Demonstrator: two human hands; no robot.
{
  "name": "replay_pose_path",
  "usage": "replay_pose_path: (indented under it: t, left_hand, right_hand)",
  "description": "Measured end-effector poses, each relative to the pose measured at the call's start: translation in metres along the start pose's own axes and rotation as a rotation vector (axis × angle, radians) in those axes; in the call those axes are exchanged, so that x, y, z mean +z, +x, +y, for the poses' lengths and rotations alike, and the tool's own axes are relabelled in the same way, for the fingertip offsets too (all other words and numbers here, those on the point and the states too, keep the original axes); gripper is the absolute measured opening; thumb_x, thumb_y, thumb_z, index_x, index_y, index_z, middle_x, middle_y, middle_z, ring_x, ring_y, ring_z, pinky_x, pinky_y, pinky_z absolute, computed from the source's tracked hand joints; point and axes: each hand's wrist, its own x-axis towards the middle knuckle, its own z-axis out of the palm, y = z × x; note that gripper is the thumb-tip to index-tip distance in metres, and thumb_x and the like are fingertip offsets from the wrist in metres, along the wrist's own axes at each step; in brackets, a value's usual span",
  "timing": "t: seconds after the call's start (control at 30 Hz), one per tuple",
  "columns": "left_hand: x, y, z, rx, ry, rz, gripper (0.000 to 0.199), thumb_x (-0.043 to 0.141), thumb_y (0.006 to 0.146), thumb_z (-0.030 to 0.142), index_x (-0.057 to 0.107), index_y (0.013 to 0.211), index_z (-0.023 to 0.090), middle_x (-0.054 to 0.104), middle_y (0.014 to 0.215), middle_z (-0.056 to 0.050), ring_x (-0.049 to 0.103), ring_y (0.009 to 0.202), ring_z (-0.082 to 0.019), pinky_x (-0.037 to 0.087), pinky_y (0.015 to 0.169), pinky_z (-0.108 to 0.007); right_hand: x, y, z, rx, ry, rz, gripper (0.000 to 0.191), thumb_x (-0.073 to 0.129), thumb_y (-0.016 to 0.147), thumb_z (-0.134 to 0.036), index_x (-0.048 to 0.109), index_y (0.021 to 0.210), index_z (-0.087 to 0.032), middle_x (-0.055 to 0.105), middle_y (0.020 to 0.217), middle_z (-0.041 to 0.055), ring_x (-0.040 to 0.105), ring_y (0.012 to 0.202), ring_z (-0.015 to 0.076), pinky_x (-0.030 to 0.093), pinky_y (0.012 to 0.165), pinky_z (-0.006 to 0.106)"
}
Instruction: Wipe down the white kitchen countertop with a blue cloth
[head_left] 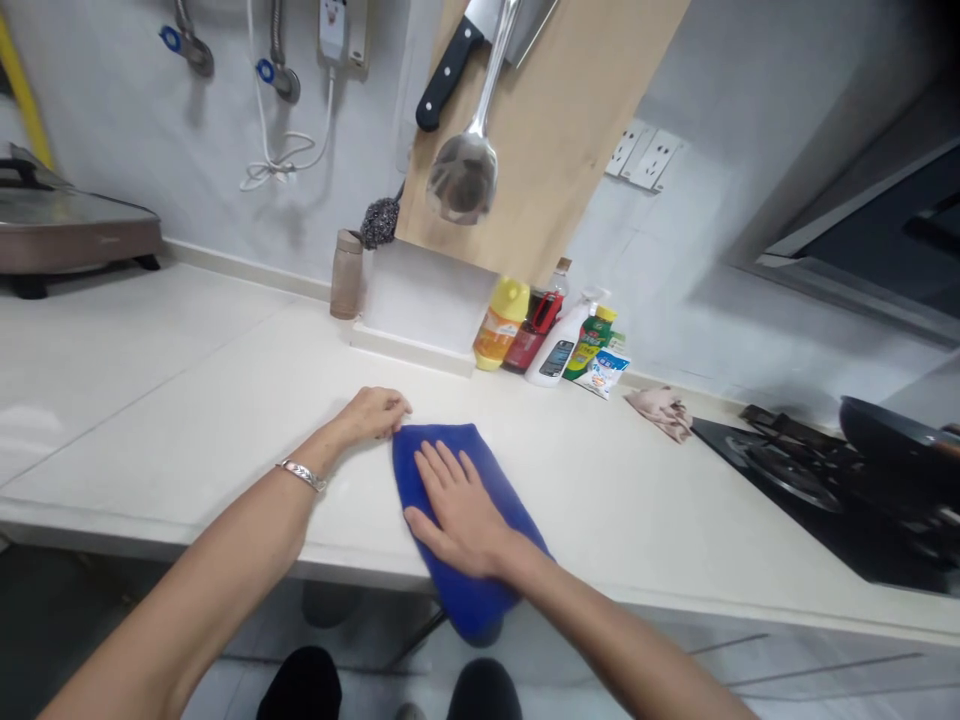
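Observation:
A blue cloth [487, 470] lies on the white countertop [300, 370], its lower part hanging over the front edge. My right hand [457, 510] rests palm down on the cloth with fingers stretched out. At the cloth's upper left corner is my left hand [375, 414], its fingers curled together and touching or pinching that corner. A silver bracelet [301, 475] is on my left wrist.
Bottles, including a yellow one [501, 325] and a white spray bottle [556, 345], stand by the wall. Rightward lie a crumpled beige cloth [661, 411] and the black stove [795, 500]. A board [540, 150] with utensils hangs above; an electric pan [75, 235] sits left.

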Motion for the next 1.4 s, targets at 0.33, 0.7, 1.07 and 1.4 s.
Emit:
replay_pose_path:
  t: [0.33,0.7,1.07,1.4]
  left_hand:
    - [-0.006,-0.004,-0.007,0.013,0.113,0.057,0.023,0.053,0.075,0.023,0.074,0.083,0.018,0.07,0.068,-0.003,0.06,0.068,-0.016,0.04,0.063,-0.025]
    - [-0.028,-0.007,-0.009,-0.082,-0.17,-0.164,0.03,0.054,0.079,0.031,0.072,0.093,0.012,0.074,0.08,-0.011,0.065,0.064,-0.017,0.049,0.059,-0.025]
    - [-0.112,-0.051,-0.081,-0.247,-0.308,0.19,0.039,0.059,0.078,0.032,0.069,0.11,0.012,0.073,0.086,-0.011,0.042,0.044,-0.006,0.029,0.042,-0.022]
    - [-0.119,-0.05,-0.092,-0.232,-0.482,0.407,0.042,0.056,0.076,0.031,0.069,0.113,0.014,0.07,0.089,-0.008,0.04,0.047,-0.005,0.026,0.041,-0.018]
  right_hand:
    - [0.016,-0.085,-0.001,-0.159,-0.226,0.148,0.07,0.046,0.097,-0.034,0.017,0.156,-0.012,0.018,0.16,0.0134,0.013,0.148,0.0306,0.027,0.117,0.057]
    - [0.064,-0.07,-0.031,-0.095,-0.382,0.391,0.071,0.049,0.091,-0.017,0.017,0.155,-0.009,0.028,0.156,0.0161,0.023,0.145,0.036,0.035,0.11,0.061]
    - [0.054,0.003,-0.102,-0.154,-0.147,0.173,0.064,0.049,0.097,-0.038,0.036,0.148,-0.003,0.018,0.156,0.0223,0.01,0.144,0.0444,0.022,0.111,0.073]
    - [0.034,0.073,-0.167,-0.309,-0.09,0.072,0.073,0.045,0.098,-0.044,0.028,0.148,0.006,0.016,0.156,0.0293,0.007,0.143,0.0497,0.018,0.111,0.073]
